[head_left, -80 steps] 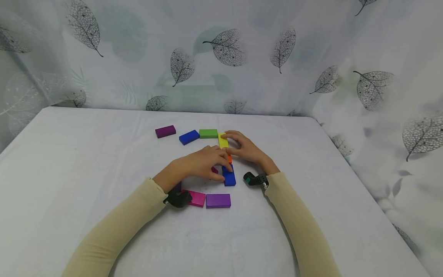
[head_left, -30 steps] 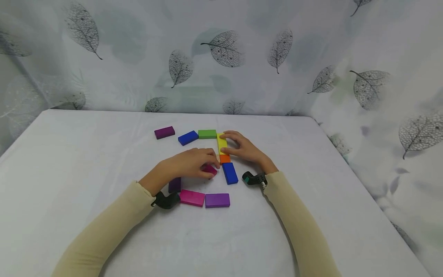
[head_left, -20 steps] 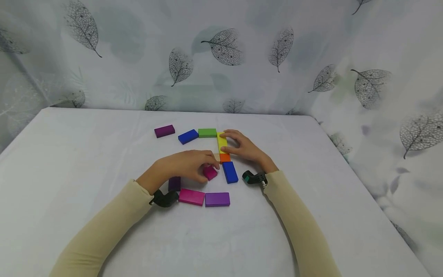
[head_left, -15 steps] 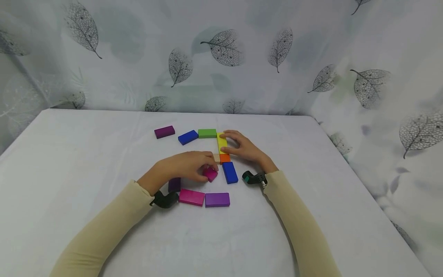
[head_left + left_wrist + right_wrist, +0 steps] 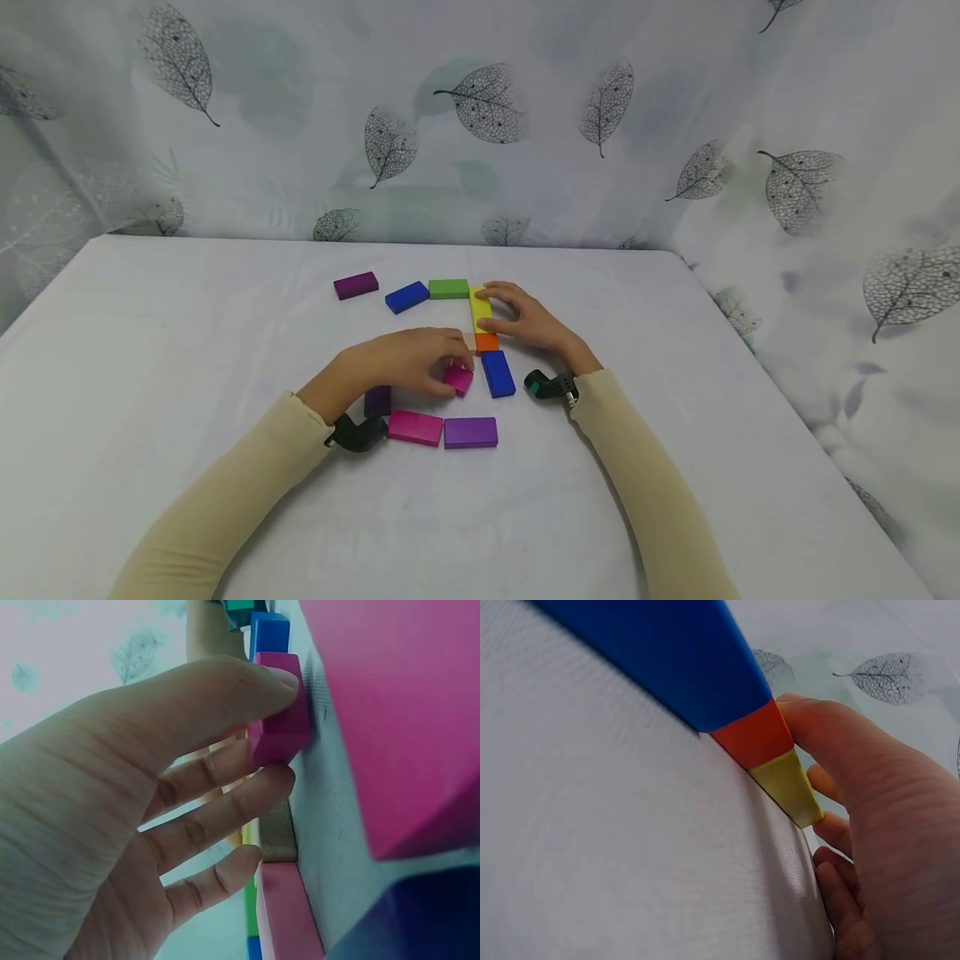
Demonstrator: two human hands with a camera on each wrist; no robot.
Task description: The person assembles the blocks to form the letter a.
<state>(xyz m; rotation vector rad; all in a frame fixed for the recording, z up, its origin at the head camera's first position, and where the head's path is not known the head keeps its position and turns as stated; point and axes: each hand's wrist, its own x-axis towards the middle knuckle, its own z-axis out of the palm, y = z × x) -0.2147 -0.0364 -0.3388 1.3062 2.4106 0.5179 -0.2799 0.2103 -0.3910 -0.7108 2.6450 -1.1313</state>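
In the head view, my left hand (image 5: 405, 358) holds a small magenta block (image 5: 459, 380) low over the white table, inside a ring of coloured blocks. The left wrist view shows the thumb pressed on this magenta block (image 5: 279, 712), with fingertips on its other side. My right hand (image 5: 532, 321) spans the yellow block (image 5: 480, 304), thumb and index finger at its two ends. Below it lies the orange block (image 5: 487, 342), then a slightly turned blue block (image 5: 498, 374). In the right wrist view, the thumb reaches beside the orange block (image 5: 756, 733).
Green (image 5: 448, 289), blue (image 5: 407, 297) and dark purple (image 5: 356, 285) blocks lie at the back. A pink block (image 5: 415, 427) and a violet block (image 5: 471, 433) lie in front. Another dark purple block (image 5: 378, 401) sits by the left wrist. A wooden block (image 5: 278, 836) stands beyond the left fingers.
My left hand has drawn back left from the blue block, which now lies tilted. The magenta block has turned in the left fingers and shifted slightly right. My right hand stays at the yellow block.
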